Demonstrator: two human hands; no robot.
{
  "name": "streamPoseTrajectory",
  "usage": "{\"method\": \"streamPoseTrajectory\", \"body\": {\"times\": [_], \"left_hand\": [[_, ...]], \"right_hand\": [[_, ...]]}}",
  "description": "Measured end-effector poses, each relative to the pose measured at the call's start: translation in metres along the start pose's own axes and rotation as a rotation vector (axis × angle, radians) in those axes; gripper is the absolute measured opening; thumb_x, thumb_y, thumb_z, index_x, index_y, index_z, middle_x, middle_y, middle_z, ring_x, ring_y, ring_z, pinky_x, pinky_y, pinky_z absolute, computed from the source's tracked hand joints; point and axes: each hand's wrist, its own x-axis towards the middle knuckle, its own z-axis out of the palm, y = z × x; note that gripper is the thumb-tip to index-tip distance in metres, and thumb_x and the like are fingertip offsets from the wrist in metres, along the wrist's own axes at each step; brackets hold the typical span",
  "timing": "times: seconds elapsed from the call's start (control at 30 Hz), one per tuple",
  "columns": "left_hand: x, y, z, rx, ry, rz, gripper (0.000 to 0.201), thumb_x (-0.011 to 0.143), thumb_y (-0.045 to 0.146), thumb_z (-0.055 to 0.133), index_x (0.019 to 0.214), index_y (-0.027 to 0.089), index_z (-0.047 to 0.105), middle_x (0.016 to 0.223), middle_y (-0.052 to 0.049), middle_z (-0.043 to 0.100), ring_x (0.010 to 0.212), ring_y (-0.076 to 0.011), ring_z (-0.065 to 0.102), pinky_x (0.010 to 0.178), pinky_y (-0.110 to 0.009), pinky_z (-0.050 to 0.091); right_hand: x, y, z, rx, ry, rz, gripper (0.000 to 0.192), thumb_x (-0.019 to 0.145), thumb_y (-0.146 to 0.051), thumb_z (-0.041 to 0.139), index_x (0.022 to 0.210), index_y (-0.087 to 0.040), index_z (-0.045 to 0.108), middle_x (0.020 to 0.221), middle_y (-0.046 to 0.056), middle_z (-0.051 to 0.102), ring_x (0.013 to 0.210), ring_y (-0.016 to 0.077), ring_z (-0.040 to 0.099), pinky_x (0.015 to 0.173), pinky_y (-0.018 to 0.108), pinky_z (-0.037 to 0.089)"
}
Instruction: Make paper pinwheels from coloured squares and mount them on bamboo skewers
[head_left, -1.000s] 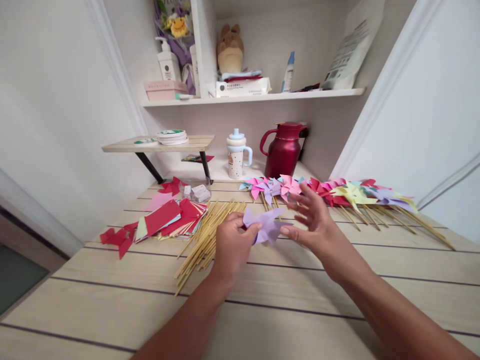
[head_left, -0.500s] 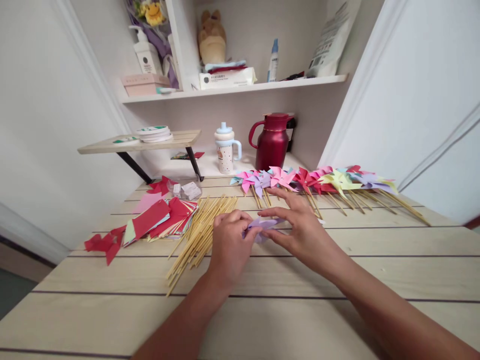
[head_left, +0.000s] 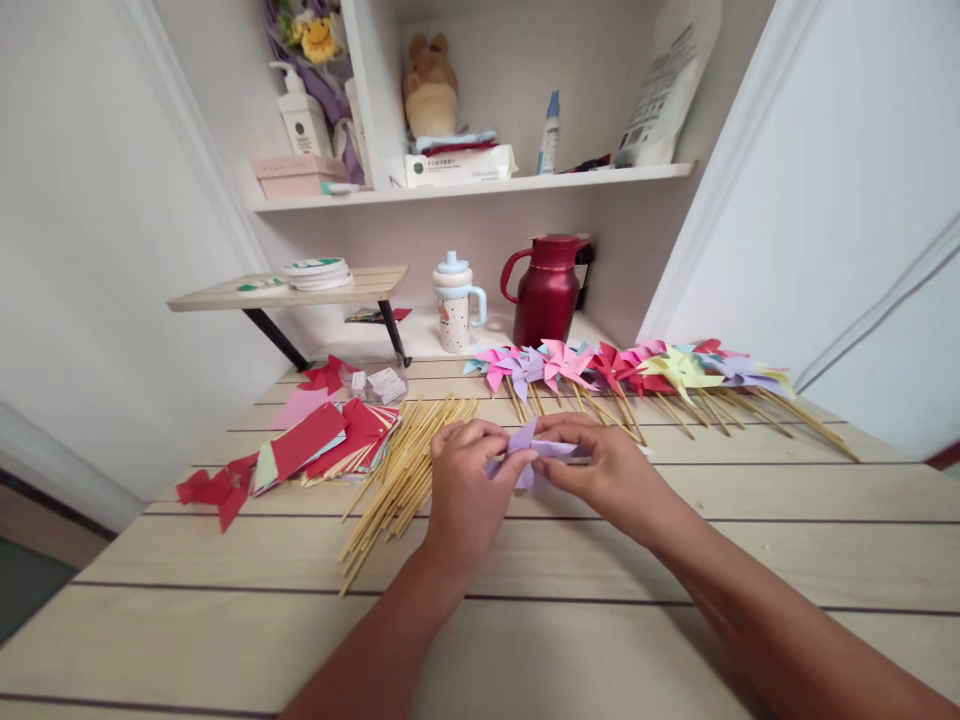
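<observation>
The light-purple folded-paper pinwheel (head_left: 527, 444) is at the middle of the wooden-plank table (head_left: 750, 560), between the two hands. The left hand (head_left: 466, 480) pinches its left side between thumb and curled fingers; the right hand (head_left: 604, 462) has thumb and fingers closed about its right blade. One blade points away from the person, another rightward into the right fingers, a third toward the near edge; its visible spread is longest from left to right. Whether it touches the tabletop, I cannot tell. Just left lies a loose bundle of thin tan sticks (head_left: 401, 478), long axes slanting from near left to far right. Behind, a row of multicoloured paper pinwheels on sticks (head_left: 611, 365) lies with its stems pointing toward the near right.
</observation>
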Motion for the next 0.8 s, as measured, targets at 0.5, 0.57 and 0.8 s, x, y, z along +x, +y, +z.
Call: {"method": "streamPoseTrajectory", "body": {"times": [0.5, 0.57, 0.8], "left_hand": [[-0.001, -0.004, -0.005, -0.652, -0.173, -0.404, 0.073, 0.066, 0.053, 0.084, 0.129, 0.023, 0.062, 0.138, -0.015, 0.059, 0.135, -0.0309, 0.049, 0.108, -0.039, 0.039], [-0.002, -0.003, -0.003, -0.623, -0.2, -0.43, 0.067, 0.062, 0.044, 0.089, 0.121, 0.023, 0.067, 0.133, -0.014, 0.064, 0.129, -0.0308, 0.054, 0.107, -0.04, 0.04], [-0.007, 0.003, -0.002, -0.785, -0.268, -0.633, 0.041, 0.078, 0.047, 0.076, 0.103, 0.015, 0.074, 0.095, -0.012, 0.077, 0.089, -0.0246, 0.071, 0.087, -0.037, 0.051]], "right_hand": [[0.002, 0.0, 0.004, 0.757, 0.069, 0.41, 0.022, 0.065, -0.034, 0.085, 0.079, -0.018, 0.079, 0.079, 0.005, 0.078, 0.066, 0.0189, 0.065, 0.068, 0.031, 0.049], [0.0, -0.001, 0.006, 0.765, 0.035, 0.403, 0.02, 0.066, -0.033, 0.085, 0.08, -0.019, 0.079, 0.078, 0.004, 0.078, 0.067, 0.0181, 0.065, 0.07, 0.03, 0.048], [-0.003, -0.005, 0.01, 0.77, -0.013, 0.426, 0.022, 0.065, -0.031, 0.087, 0.082, -0.018, 0.08, 0.076, 0.002, 0.077, 0.064, 0.0141, 0.064, 0.066, 0.026, 0.047]]}}
